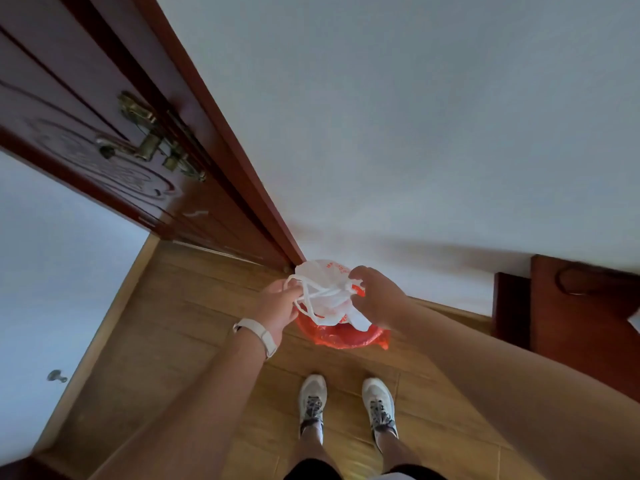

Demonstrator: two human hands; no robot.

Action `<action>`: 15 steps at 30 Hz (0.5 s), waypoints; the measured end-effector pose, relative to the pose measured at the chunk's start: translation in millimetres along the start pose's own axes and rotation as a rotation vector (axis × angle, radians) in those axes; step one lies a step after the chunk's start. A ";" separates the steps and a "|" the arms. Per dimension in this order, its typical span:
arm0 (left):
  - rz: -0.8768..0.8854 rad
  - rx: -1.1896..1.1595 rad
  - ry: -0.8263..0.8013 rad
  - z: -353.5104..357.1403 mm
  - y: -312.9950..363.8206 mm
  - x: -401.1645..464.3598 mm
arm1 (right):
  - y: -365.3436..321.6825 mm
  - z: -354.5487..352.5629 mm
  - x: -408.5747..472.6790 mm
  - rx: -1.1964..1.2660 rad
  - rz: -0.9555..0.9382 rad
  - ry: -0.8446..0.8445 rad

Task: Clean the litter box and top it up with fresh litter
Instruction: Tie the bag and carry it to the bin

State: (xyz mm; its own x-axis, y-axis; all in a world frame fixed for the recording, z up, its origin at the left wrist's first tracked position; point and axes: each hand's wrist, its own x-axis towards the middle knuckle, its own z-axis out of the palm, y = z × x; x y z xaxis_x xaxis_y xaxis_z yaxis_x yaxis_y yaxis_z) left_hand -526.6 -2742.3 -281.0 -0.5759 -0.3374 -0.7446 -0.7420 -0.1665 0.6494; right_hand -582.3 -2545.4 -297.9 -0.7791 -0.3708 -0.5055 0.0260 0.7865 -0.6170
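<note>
Your left hand (280,303) and right hand (375,294) each pinch a handle of the white bag (327,289), stretched sideways between them, directly above the red bin (341,336) on the floor.

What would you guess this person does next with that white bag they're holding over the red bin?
Probably pull the handles apart to tighten the knot. The left hand grips the white plastic bag's twisted handles while the right hand pinches its neck, right above the red-lined bin, so it likely gets dropped in afterwards.
</note>
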 end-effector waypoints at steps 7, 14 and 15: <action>-0.097 0.300 -0.155 2.4 -32.0 62.8 | 17.4 14.5 13.0 0.029 0.231 -0.023; -0.070 0.351 -0.236 3.6 -24.9 68.9 | 10.1 20.3 5.4 0.051 0.335 0.032; -0.027 0.389 -0.255 1.3 -20.9 66.9 | 6.5 18.2 3.8 0.049 0.340 0.041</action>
State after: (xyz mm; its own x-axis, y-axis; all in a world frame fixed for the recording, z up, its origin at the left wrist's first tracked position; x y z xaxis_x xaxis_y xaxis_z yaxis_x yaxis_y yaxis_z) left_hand -550.0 -2760.2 -344.5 -0.5847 -0.0915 -0.8060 -0.8032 0.2045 0.5595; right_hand -573.7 -2550.7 -314.8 -0.7447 -0.0705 -0.6637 0.3183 0.8365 -0.4460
